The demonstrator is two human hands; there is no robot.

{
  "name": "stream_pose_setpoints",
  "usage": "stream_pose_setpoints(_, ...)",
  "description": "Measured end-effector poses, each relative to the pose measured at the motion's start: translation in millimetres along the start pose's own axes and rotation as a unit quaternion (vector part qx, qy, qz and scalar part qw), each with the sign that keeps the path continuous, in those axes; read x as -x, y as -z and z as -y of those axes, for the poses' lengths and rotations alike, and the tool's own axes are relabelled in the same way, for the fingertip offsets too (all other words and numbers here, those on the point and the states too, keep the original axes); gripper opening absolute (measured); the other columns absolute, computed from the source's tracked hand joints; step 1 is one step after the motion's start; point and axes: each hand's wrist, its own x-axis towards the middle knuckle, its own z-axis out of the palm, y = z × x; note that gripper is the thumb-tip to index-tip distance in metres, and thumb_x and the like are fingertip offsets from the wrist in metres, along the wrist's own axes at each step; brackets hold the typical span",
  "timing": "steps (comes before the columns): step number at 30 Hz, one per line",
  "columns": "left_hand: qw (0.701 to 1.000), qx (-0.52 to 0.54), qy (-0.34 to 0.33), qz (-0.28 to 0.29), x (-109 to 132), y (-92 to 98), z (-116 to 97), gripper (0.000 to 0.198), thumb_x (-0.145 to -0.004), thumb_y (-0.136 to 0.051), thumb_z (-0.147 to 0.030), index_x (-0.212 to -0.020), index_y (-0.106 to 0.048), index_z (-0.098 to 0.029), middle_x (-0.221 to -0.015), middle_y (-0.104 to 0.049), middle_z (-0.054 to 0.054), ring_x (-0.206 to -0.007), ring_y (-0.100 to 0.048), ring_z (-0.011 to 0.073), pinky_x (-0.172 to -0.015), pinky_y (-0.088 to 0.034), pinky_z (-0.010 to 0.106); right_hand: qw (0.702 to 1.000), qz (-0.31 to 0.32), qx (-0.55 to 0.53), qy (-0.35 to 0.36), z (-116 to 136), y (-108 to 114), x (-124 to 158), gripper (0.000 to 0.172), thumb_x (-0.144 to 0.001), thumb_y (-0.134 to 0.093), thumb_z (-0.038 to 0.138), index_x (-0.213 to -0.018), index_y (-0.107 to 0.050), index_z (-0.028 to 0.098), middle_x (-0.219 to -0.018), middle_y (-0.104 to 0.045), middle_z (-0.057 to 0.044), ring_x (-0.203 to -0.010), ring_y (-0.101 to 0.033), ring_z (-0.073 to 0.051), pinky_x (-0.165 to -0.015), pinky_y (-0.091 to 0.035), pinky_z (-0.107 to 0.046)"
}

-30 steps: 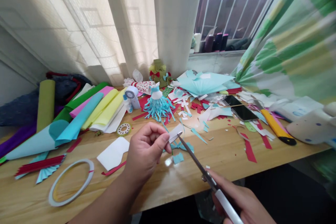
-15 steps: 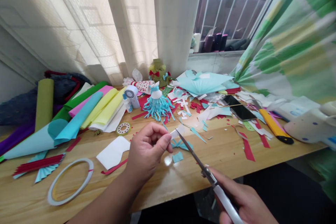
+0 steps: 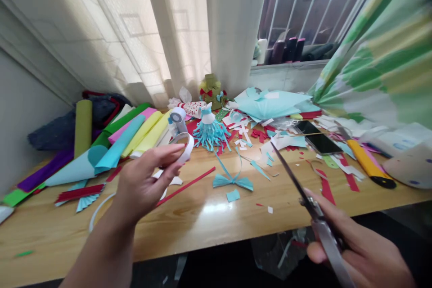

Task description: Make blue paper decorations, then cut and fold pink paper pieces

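Note:
My left hand is raised over the left part of the table, thumb and fingers pinching a pale ring that looks like a small roll of tape. My right hand grips a pair of metal scissors by the handles, with the blades pointing up and away, touching nothing. Between my hands, on the wood, lie a pleated light-blue paper bow with thin tails and a small blue paper square. Behind them stands a blue fringed paper figure with a white collar.
Rolled coloured papers lie at the left. A large white ring of tape is partly behind my left arm. Red and white scraps, a phone and a yellow cutter knife are at the right. A thin red strip lies near my left hand.
My left hand has moved left, away from the scissors; the small white strip is gone from its fingers and it now holds the ring. My right hand and scissors have shifted right.

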Motion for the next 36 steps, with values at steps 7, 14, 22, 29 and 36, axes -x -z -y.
stream_pose_setpoints(7, 0.969, -0.152, 0.016, 0.195, -16, -42.8, 65, 0.017, -0.076, -0.058, -0.02, -0.089, -0.069, -0.024, -0.08, -0.073, 0.002, -0.072, -0.064, 0.02, -0.072, -0.046, 0.033, 0.992, 0.012, 0.068, 0.101, -4, -6, -6, 0.054, -0.09, -0.046, 0.036, -0.139, -0.033, 0.015, -0.087, -0.075, -0.007, -0.076, -0.072, -0.021, -0.069, -0.057, -0.021)
stream_pose_setpoints(14, 0.989, -0.04, 0.042, 0.137, -22, -40.2, 3, 0.027, -0.088, -0.043, -0.034, -0.084, -0.063, -0.018, -0.084, -0.067, 0.005, -0.08, -0.06, 0.0176, -0.074, -0.046, 0.03, 0.989, 0.064, 0.039, 0.128, -3, -2, -5, 0.055, -0.088, -0.05, 0.025, -0.138, -0.03, 0.015, -0.085, -0.075, -0.004, -0.072, -0.071, -0.015, -0.067, -0.054, -0.015)
stream_pose_setpoints(22, 0.896, 0.26, 0.232, 0.276, -25, -67.0, -61, 0.02, -0.072, -0.064, -0.034, -0.066, -0.062, -0.015, -0.063, -0.055, -0.001, -0.062, -0.048, 0.0121, -0.059, -0.037, 0.025, 0.983, 0.071, 0.097, 0.142, -5, 4, -1, 0.048, -0.085, -0.045, 0.023, -0.131, -0.037, 0.012, -0.082, -0.074, -0.007, -0.062, -0.07, -0.019, -0.054, -0.056, -0.024)
stream_pose_setpoints(29, 0.92, 0.226, 0.153, 0.281, -21, -80.2, -56, 0.012, -0.072, -0.061, -0.02, -0.061, -0.059, -0.016, -0.066, -0.055, -0.001, -0.064, -0.05, 0.0124, -0.062, -0.037, 0.026, 0.983, 0.079, 0.112, 0.125, -7, 8, 5, 0.052, -0.08, -0.047, 0.02, -0.131, -0.038, 0.011, -0.079, -0.073, -0.009, -0.064, -0.068, -0.02, -0.055, -0.055, -0.027)
stream_pose_setpoints(36, 0.941, 0.297, 0.07, 0.148, -17, -90.2, -50, 0.015, -0.075, -0.06, -0.013, -0.061, -0.058, -0.018, -0.066, -0.057, -0.001, -0.07, -0.053, 0.0139, -0.069, -0.04, 0.028, 0.982, 0.109, 0.11, 0.108, -13, 9, 6, 0.053, -0.079, -0.05, 0.019, -0.13, -0.041, 0.013, -0.085, -0.072, -0.008, -0.067, -0.068, -0.021, -0.058, -0.056, -0.03)
